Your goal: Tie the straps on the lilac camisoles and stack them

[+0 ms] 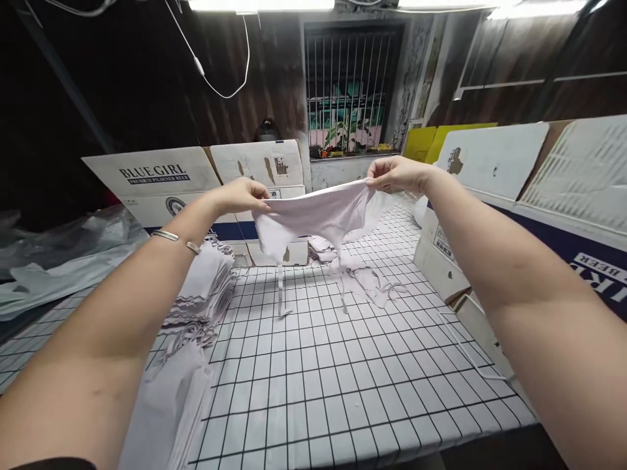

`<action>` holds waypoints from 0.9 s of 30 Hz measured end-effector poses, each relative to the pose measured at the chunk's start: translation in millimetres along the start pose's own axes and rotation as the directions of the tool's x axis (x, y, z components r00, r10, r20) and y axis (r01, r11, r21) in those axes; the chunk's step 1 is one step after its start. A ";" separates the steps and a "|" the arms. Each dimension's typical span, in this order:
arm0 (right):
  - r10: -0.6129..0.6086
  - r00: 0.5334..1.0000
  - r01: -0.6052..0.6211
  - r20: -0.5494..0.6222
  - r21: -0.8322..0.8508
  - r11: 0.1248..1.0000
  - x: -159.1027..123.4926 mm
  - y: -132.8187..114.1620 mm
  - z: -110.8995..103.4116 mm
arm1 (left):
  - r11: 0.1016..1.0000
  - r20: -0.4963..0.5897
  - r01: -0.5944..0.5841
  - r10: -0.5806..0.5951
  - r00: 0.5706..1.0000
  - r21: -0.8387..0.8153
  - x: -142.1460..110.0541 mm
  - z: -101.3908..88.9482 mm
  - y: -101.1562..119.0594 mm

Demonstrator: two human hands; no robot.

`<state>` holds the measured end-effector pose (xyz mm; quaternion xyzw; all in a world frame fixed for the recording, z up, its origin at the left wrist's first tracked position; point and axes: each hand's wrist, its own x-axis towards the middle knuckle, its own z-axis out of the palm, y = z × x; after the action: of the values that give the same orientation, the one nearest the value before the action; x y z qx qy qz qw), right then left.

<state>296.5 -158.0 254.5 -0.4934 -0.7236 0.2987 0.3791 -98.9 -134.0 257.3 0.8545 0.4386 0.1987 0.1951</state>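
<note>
A pale pink strappy top [313, 215] hangs stretched between my two hands above the table. My left hand [243, 194] pinches one end of its straight edge between thumb and fingers. The other end is pinched in my right hand [394, 173], held slightly higher. Two thin straps dangle from the garment toward the grid-patterned tabletop [294, 391]. Behind it, another pale pink garment with straps [369, 284] lies loosely on the cloth. Below my left forearm rises a stack of similar folded pale garments [206, 281].
A white beer carton [161, 173] stands at the back left, and another carton [494, 163] lines the right side. Clear plastic bags [73, 241] lie at the far left. A white wire piece [465, 352] sits by the right carton. A barred window [350, 91] is beyond.
</note>
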 end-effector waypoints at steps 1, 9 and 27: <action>-0.007 1.000 0.007 -0.001 -0.006 1.000 1.3 -2.5 1.6 | 1.000 0.010 0.001 -0.001 1.000 0.001 1.8 3.6 5.6; -0.077 0.953 0.059 0.294 0.071 0.996 -3.6 -58.4 34.4 | 0.578 -0.086 -0.253 0.300 0.950 -0.776 21.5 105.5 67.8; 0.024 0.980 -0.012 0.197 -0.060 0.998 -60.1 -33.0 -28.2 | 0.751 0.437 0.050 0.328 0.838 -0.659 -40.1 140.9 0.8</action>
<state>317.7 -223.9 280.8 -0.4787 -0.7616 0.3285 0.2879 -47.9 -190.0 131.9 0.7856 0.2039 0.1097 0.5737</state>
